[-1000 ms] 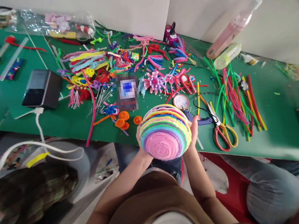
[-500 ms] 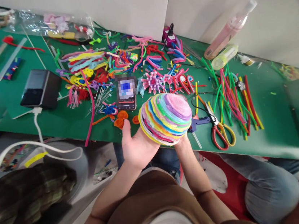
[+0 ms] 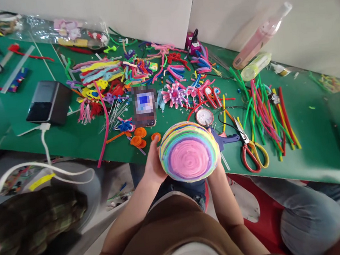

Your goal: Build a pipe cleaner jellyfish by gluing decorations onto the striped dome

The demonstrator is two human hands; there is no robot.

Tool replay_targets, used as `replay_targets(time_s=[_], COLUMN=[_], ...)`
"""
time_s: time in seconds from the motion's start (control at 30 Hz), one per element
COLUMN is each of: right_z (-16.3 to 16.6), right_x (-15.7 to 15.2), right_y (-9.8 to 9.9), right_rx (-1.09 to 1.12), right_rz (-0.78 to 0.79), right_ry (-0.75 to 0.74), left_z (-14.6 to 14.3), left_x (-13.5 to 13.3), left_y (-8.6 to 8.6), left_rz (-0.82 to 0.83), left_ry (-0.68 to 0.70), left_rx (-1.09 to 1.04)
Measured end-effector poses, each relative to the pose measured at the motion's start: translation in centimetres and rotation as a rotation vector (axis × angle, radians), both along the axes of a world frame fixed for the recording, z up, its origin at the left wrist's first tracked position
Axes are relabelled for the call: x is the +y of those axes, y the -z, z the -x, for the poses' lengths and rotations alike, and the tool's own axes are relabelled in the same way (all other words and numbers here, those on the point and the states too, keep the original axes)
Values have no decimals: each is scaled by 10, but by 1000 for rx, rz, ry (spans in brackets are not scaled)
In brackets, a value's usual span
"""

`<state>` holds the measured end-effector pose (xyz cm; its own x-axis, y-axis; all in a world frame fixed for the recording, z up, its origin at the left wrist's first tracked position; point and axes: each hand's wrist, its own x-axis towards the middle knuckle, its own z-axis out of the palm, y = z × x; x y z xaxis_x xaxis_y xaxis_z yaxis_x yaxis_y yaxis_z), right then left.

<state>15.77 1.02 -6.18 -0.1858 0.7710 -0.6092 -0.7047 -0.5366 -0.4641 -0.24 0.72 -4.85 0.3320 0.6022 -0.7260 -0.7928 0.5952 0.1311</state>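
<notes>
Between both palms is a rainbow-striped dome (image 3: 189, 158), wound in rings of what look like fuzzy pipe cleaners. Its round pink crown is tipped towards me, which hides the rim. My left hand (image 3: 155, 162) grips the left side with the thumb up along the edge. On the opposite side my right hand (image 3: 214, 165) holds on, most of its fingers hidden behind the dome. Orange coiled discs (image 3: 138, 137) lie just beyond my left hand. Close to my right hand are a blue glue gun (image 3: 229, 139) and a round white-faced tin (image 3: 204, 117).
Scissors (image 3: 249, 151) lie at the table's front edge, beside loose pipe cleaners (image 3: 264, 111). A phone (image 3: 145, 105), a pink flower (image 3: 174, 94) and coloured bundles (image 3: 101, 69) cover the middle. A black power box (image 3: 49, 103) trails a white cable. Someone's knee (image 3: 311, 217) is at right.
Both hands have lowered the dome and tipped its pink crown towards me. The pearly rim has gone out of sight, and the round tin behind it is uncovered. My left hand has closed against the side.
</notes>
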Motion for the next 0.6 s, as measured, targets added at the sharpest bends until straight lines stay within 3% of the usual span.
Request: replay_targets(time_s=[0.27, 0.6], right_z=[-5, -10], right_x=[-5, -3], right_y=[-22, -12], right_rx=[52, -4], right_rz=[166, 106], right_ry=[-157, -126], left_z=[-4, 3], left_x=[-9, -9], left_y=[17, 14], left_rz=[-85, -125], left_ry=[137, 248], left_rx=[-113, -103])
